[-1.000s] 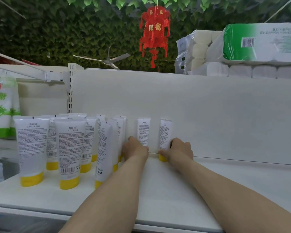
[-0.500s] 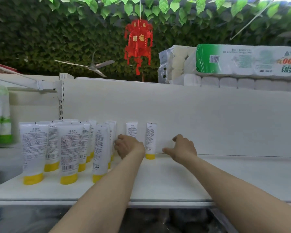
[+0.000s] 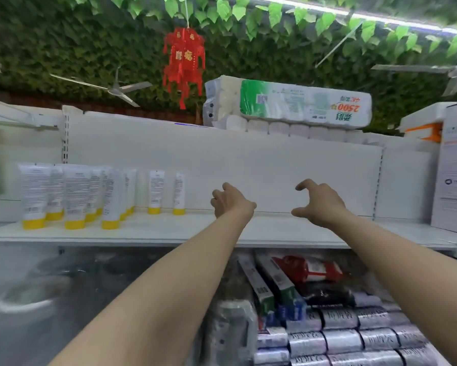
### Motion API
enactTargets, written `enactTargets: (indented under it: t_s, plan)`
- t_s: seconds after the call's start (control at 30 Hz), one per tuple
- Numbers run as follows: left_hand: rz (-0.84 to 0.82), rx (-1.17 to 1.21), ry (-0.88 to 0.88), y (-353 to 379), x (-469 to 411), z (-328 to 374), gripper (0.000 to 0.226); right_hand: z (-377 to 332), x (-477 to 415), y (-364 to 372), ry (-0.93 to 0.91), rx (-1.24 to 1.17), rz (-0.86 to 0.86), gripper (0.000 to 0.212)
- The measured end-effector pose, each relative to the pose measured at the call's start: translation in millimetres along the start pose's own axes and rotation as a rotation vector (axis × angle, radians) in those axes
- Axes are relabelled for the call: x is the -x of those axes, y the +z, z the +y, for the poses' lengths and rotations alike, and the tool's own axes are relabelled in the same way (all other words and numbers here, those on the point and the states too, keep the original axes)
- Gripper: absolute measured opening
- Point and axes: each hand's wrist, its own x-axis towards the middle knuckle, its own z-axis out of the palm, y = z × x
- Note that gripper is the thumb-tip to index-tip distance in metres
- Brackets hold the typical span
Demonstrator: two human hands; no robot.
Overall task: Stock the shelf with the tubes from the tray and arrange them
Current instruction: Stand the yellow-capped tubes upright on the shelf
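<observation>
Now, left end of the shelf (image 3: 275, 231): the main block of tubes (image 3: 74, 196) stands upright on yellow caps, in rows running front to back, as it stood a second ago. Just to its right, against the back panel, two single tubes (image 3: 156, 191) stand side by side with a small gap between them. A second ago each had a hand on it; both are now let go and stay upright.

Left hand (image 3: 231, 203): lifted off and moved right, clear of the nearer single tube, fingers loosely curled, holding nothing. Right hand (image 3: 320, 204): further right, thumb and fingers spread in a loose claw, also holding nothing. Both hover above the bare stretch of shelf.

Far right: a white box (image 3: 454, 167) stands on the shelf.

Judgement: placement of this pair is done. With both hands free and withdrawing, the next step is probably a return to the tray, which is not in view. The bare stretch of shelf leaves room for more tubes.
</observation>
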Motion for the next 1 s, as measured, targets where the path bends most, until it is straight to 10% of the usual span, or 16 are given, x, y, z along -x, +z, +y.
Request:
enactTargets:
  t_s: [0.47,1.0]
  plan:
    - [-0.363,-0.01,0.278,200,251,96,0.061,259,171,-114,0.168,0.263,-0.086,0.067]
    - [-0.624,-0.157,0.423,472,341,127,0.056,527,202,-90,0.388,0.328,-0.197,0.062]
